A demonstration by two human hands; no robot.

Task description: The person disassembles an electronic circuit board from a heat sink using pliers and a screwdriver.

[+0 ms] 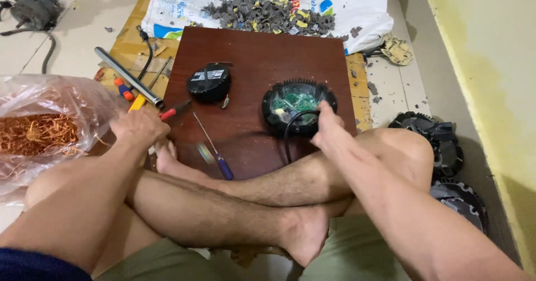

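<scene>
I sit cross-legged on the floor behind a dark brown wooden board (257, 52). My right hand (326, 125) grips the near edge of an open round black casing (300, 106) with a green circuit board inside, and a black cable runs from it toward me. My left hand (139, 125) is closed on a red-handled tool (173, 111) at the board's left edge. A round black cover (209, 82) lies on the board. A thin screwdriver with a blue handle (215, 148) lies between my hands.
A clear bag of copper wire (39, 133) sits at my left. A metal pipe (128, 77) and small tools lie left of the board. A white sack (268, 4) holds grey scrap pieces behind it. More black round casings (441, 141) are stacked at my right by the yellow wall.
</scene>
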